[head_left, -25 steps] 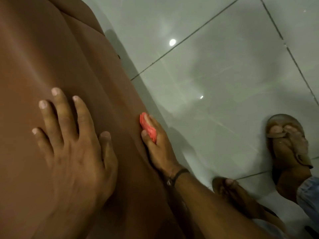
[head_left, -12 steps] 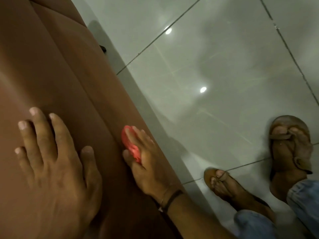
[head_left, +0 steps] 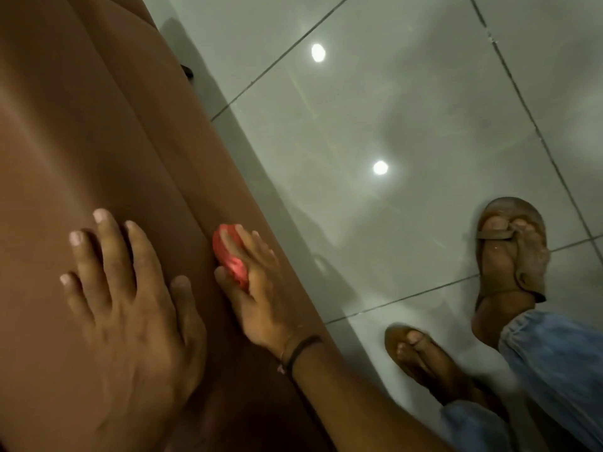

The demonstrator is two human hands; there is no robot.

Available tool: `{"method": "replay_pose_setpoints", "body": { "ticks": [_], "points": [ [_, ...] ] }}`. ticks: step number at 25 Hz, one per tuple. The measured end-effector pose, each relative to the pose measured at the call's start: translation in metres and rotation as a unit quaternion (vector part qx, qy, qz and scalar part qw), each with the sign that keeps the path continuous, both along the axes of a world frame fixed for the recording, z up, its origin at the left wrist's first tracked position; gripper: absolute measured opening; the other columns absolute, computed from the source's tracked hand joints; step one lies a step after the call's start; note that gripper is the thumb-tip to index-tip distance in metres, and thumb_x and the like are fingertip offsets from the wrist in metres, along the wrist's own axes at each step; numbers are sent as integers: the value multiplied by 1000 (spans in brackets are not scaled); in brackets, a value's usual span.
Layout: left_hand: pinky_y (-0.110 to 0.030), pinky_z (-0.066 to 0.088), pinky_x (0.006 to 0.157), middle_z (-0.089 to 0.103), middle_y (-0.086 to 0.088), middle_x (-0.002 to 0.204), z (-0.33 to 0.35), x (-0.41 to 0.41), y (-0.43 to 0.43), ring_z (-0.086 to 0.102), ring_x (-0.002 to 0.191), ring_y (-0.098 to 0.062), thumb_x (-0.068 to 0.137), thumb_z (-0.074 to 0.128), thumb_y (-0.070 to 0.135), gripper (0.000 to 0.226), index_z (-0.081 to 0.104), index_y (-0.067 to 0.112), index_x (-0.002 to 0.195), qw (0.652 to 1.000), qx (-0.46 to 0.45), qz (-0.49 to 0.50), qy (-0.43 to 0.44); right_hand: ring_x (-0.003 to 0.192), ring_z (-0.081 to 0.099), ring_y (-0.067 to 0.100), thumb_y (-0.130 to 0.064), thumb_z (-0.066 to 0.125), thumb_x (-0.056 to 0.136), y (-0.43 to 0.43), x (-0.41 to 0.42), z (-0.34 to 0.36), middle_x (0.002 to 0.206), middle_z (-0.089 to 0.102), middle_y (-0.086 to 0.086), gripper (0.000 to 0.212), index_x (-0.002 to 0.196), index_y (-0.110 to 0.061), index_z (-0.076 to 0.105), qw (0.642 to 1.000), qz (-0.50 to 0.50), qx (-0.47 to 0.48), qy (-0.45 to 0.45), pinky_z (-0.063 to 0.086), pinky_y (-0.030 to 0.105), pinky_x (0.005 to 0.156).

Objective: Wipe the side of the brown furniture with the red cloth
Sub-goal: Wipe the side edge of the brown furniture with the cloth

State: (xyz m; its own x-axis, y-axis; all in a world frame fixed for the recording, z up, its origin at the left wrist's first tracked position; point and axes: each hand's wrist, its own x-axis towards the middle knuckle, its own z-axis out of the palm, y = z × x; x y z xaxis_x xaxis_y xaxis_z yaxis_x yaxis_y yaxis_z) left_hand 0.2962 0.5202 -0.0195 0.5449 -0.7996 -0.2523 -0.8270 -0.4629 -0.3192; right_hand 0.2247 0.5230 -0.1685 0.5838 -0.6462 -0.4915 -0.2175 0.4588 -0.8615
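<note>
The brown furniture (head_left: 98, 132) fills the left half of the head view, smooth and padded, its side face dropping toward the floor. My left hand (head_left: 130, 308) lies flat on its top surface with fingers spread and holds nothing. My right hand (head_left: 261, 288) presses a bunched red cloth (head_left: 228, 257) against the furniture's side, fingers stretched over the cloth. Only part of the cloth shows beside the fingers. A dark band circles the right wrist.
Glossy grey floor tiles (head_left: 391, 109) with dark grout lines spread to the right, reflecting two ceiling lights. My two feet in brown sandals, one (head_left: 509, 249) and the other (head_left: 421, 357), stand near the furniture's base, with blue jeans hems above them. A small dark furniture foot (head_left: 187, 72) shows at the upper edge.
My right hand with the red cloth has slid along the furniture's side. The view has shifted, and both feet are now fully in view. My left hand stays flat on top.
</note>
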Motion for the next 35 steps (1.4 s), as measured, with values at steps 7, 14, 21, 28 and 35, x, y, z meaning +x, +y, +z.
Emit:
{"method": "replay_pose_setpoints", "body": {
  "ticks": [7,14,21,28,35],
  "points": [
    [-69,13,131,11,-20,184,-2,-19,35,7,170,-44,100,45,27,78,26,-2,169,1000,-11,-7,13,172,9,-1,-56,47,110,95,-86,12,179,18,-33,65,170,-50,25,989,-25,131,57,10,38,144],
    [-61,8,137,9,-16,184,-11,-15,52,4,171,-39,103,42,29,76,21,3,171,998,-45,-35,14,172,24,10,-35,54,114,112,-99,-31,183,31,-11,61,171,-33,33,979,-73,185,47,21,45,143],
    [-66,19,134,-2,1,187,-30,10,64,2,173,-32,107,28,49,76,-3,37,175,993,-91,-28,64,170,19,-1,-47,52,113,151,-126,-24,180,30,-25,56,166,-48,35,980,-57,180,62,15,35,143],
    [-68,20,133,0,-2,186,-26,3,61,4,173,-33,108,30,44,75,4,29,176,992,-92,-31,77,169,7,-11,-86,33,100,160,-123,-1,178,16,-42,73,168,-60,25,987,-7,140,80,9,31,140],
    [-70,14,131,16,-18,183,-7,-26,42,9,169,-45,100,44,27,77,28,-1,169,999,-47,-12,18,171,18,-2,-64,47,109,151,-118,-4,179,25,-34,55,162,-63,33,970,-46,208,116,19,44,143]
  ]
}}
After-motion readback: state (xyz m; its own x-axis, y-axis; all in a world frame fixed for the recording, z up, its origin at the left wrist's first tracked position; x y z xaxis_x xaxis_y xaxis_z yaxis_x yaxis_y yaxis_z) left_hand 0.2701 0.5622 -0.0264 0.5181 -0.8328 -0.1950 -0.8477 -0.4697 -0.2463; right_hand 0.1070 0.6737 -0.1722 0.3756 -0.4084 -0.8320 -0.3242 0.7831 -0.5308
